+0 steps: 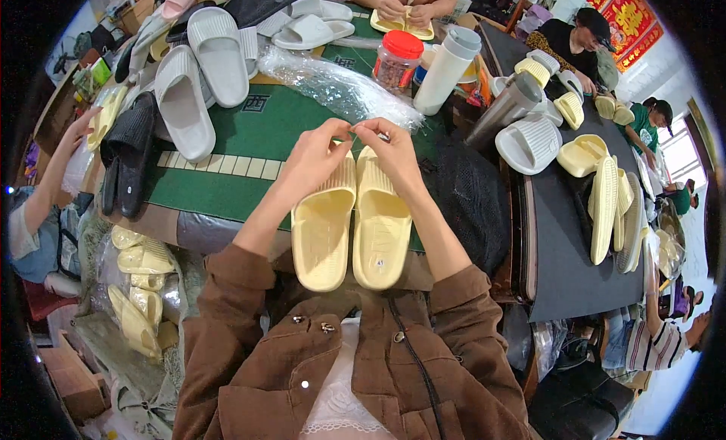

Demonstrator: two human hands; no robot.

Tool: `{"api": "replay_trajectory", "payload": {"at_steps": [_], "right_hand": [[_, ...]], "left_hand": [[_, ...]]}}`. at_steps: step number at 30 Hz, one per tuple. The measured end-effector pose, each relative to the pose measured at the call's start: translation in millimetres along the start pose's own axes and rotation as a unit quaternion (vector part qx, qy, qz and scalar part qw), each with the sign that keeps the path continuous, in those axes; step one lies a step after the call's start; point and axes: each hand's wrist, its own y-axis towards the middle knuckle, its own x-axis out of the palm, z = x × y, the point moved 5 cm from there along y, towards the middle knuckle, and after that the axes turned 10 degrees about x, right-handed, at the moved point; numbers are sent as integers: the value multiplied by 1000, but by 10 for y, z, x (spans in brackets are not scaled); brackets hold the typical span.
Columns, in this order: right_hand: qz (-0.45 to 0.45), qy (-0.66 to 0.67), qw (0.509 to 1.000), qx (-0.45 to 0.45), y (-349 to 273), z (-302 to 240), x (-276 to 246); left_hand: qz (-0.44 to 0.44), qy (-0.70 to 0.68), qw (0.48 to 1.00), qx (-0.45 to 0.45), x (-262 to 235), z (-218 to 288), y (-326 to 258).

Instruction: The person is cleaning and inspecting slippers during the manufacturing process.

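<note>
A pair of pale yellow ribbed slippers lies side by side on the near edge of the green table, heels toward me. My left hand rests over the toe end of the left slipper. My right hand rests over the toe end of the right one. The fingertips of both hands meet above the toes and pinch something small and thin between them; I cannot tell what it is. A clear plastic bag lies just beyond my hands.
Grey slippers and black ones lie at the left. A red-lidded jar and a white tumbler stand behind. Yellow slippers cover a dark table at right. Other people work around; bagged yellow slippers sit at lower left.
</note>
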Motion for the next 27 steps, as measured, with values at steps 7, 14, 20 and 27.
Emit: {"api": "replay_trajectory", "payload": {"at_steps": [7,14,20,27], "right_hand": [[39,88,995,-7,-4,116,-112],[1,161,984,-79,-59,32,-85],[49,180,981,-60,-100,62,-76],[102,87,987,-91,-127,93,-108]], "left_hand": [[-27,-148,984,-96,276,-302,163],[111,-199,968,-104,182,-445,48],[119,-154,977,-92,197,-290,3],[120,-119,983,-67,205,-207,-5]]}}
